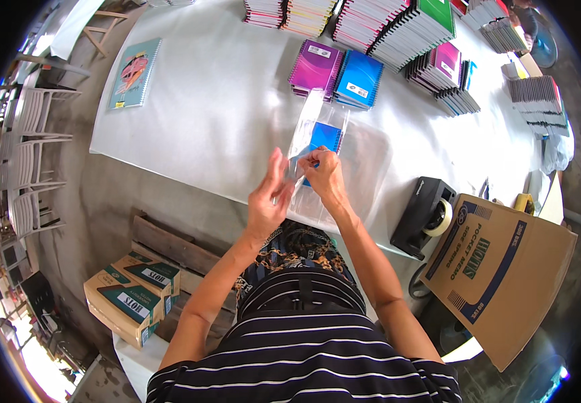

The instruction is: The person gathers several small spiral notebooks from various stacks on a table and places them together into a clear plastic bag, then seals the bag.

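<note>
A small blue spiral notebook [326,136] lies on the table in front of me, with clear plastic bags [364,154] under and around it. My right hand [326,176] is over the notebook's lower part, thumb and fingers pinched on clear plastic film. Slightly blurred, my left hand [270,193] is raised beside the plastic's left edge with fingers stretched out. Just beyond are a stack of purple spiral notebooks [316,64] and a stack of blue ones [359,75], standing side by side.
Tall notebook stacks [371,27] line the table's far side. A teal notebook [136,72] lies at the far left. Right of my arm are a black tape dispenser [416,211] and a big cardboard box [498,269]. Smaller boxes [129,295] sit lower left, near a wooden bench [169,245].
</note>
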Motion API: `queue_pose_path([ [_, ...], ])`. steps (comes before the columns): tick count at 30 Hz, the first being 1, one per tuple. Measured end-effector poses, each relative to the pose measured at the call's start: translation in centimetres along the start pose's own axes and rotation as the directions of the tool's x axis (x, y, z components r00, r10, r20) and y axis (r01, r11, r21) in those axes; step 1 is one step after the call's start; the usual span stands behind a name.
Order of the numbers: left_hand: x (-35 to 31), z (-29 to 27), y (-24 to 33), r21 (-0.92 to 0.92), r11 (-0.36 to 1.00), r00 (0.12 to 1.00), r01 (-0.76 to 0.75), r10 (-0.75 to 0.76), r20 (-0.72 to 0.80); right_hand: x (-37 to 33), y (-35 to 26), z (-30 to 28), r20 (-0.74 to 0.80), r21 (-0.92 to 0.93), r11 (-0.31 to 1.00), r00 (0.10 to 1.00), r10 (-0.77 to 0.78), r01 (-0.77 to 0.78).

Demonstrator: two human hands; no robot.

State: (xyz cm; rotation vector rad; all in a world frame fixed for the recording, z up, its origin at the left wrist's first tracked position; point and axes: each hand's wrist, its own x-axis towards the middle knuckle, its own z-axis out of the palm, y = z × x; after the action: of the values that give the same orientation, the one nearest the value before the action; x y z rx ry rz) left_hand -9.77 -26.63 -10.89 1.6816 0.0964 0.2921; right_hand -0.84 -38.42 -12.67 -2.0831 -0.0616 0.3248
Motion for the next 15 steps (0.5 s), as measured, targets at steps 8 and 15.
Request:
queue_pose_path([
  [8,6.8,1.1,-3.4,0.291,0.917,0.933,0.273,-0.326,0.151,-0.1,0.8,1.5,-0.210,-0.193,0.981,0.977,-0.035,-0.006],
  [15,9.0,-4.3,-5.7,0.308,0.871,0.919,0.382,-0.392,-0.031,-0.3,-0.2,-0.5,-0.017,0.068,0.995,0.997,0.074,-0.073],
])
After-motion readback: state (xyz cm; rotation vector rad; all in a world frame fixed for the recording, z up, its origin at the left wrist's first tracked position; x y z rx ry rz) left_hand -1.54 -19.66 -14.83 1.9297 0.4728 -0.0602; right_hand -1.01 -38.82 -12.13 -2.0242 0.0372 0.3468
